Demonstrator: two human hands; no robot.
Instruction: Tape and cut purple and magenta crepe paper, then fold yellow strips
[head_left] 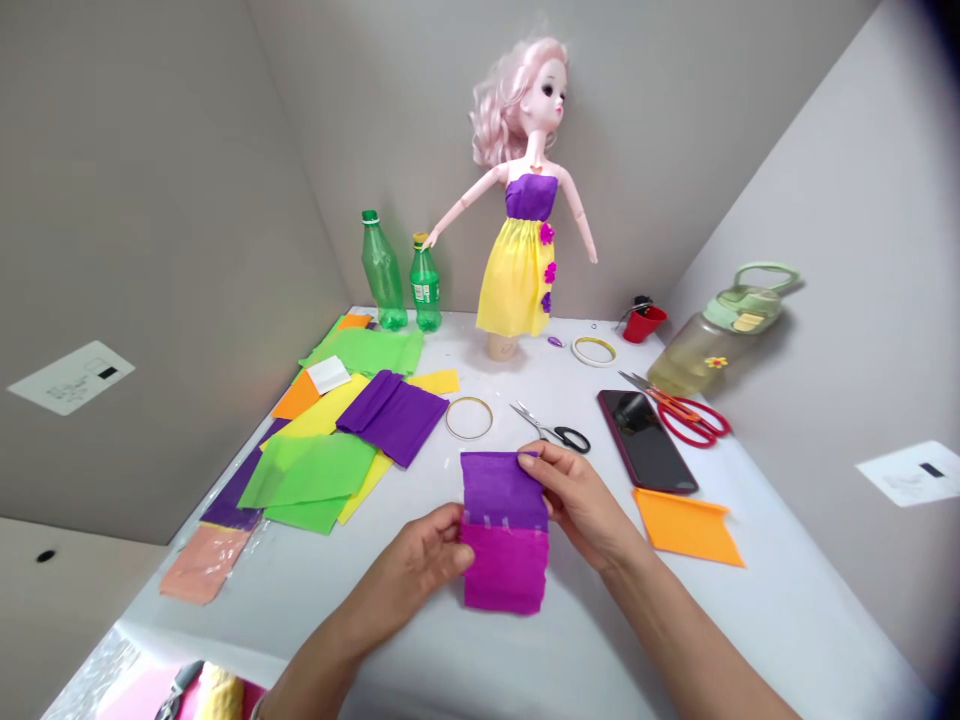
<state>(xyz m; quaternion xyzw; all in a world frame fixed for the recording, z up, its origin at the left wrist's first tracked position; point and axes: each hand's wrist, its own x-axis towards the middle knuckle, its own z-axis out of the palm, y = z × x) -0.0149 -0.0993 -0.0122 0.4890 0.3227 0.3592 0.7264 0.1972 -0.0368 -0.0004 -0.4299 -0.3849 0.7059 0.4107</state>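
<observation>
Between my hands is a rectangle of crepe paper, its upper half purple (495, 485) and its lower half magenta (504, 572). Short strips of clear tape (496, 522) lie along the seam. My left hand (427, 550) pinches the left edge near the seam, thumb in front. My right hand (568, 487) grips the upper right corner and right edge, thumb on the front face. Just beyond the paper lie small black-handled scissors (559, 432) and a thin tape ring (469, 418).
A pink-haired doll (529, 200) in a purple and yellow dress stands at the back, beside green bottles (382, 265). Crepe paper sheets (307, 470) cover the table's left. On the right are a phone (646, 440), red scissors (686, 405), a water bottle (712, 335) and orange paper (686, 525).
</observation>
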